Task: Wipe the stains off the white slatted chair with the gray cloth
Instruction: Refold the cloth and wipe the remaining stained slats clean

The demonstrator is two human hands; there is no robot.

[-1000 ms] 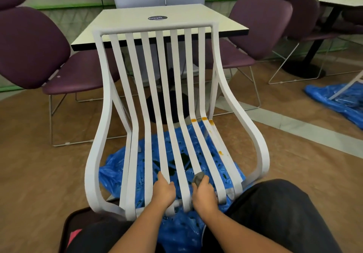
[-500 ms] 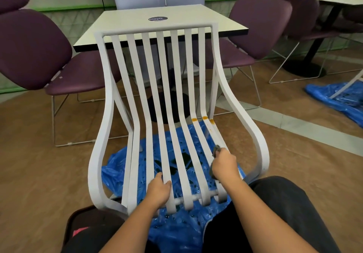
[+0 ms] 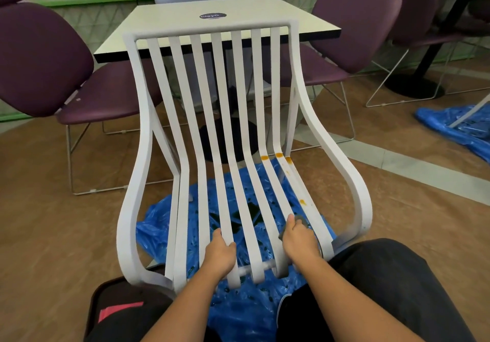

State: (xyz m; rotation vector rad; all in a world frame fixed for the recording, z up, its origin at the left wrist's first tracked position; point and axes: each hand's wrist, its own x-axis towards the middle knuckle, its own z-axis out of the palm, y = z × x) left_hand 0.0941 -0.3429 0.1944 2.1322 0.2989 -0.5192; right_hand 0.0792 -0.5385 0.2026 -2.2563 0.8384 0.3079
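The white slatted chair (image 3: pixel 204 118) stands right in front of me, its seat slats running toward my knees. Orange stains (image 3: pixel 275 156) mark the three rightmost slats at the seat's bend, and another orange spot (image 3: pixel 303 201) sits lower on the right slat. My right hand (image 3: pixel 301 240) presses the gray cloth (image 3: pixel 301 221) on the right seat slats, just below that lower spot; only a small bit of cloth shows past my fingers. Gripping a middle slat near the seat's front edge is my left hand (image 3: pixel 220 252).
A blue plastic sheet (image 3: pixel 159 225) lies on the wooden floor under the chair. A pale table (image 3: pixel 185 20) stands behind it, flanked by purple chairs (image 3: pixel 39 57). More blue plastic (image 3: pixel 456 124) lies at the right. A dark bag (image 3: pixel 119 312) rests by my left leg.
My right hand with the cloth went from the front middle slats up the right slats, then slid back down toward me. My left hand kept its hold on the middle slat.
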